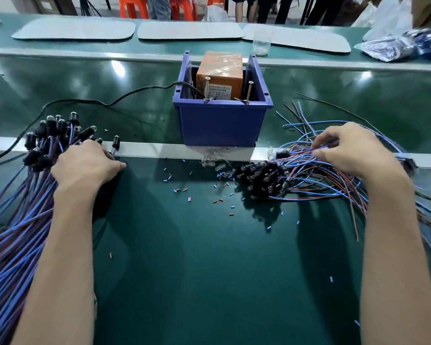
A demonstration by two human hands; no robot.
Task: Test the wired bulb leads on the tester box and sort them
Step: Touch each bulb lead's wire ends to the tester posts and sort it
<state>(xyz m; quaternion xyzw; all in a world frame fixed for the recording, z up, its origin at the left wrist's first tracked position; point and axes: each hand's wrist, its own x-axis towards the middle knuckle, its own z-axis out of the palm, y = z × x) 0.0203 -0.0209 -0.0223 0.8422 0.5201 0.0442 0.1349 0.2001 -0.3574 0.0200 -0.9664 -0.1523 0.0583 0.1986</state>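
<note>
1. Blue and red wired bulb leads, black-socketed, lay in a loose heap (pixel 271 178) at right; right hand (pixel 353 150) pinched some of its wires.
2. Left hand (pixel 85 165) lay curled on the aligned bundle of leads (pixel 23 215), left; grip not discernible.
3. Orange tester box (pixel 219 70) stood in blue plastic bin (pixel 222 123) between them, farther back.

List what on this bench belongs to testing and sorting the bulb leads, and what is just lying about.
Job: tester box; blue bin holding it; bundled leads by the left hand; loose leads the right hand pinches.
Lying about: insulation offcuts; grey mats; clear cup; plastic bags.
</note>
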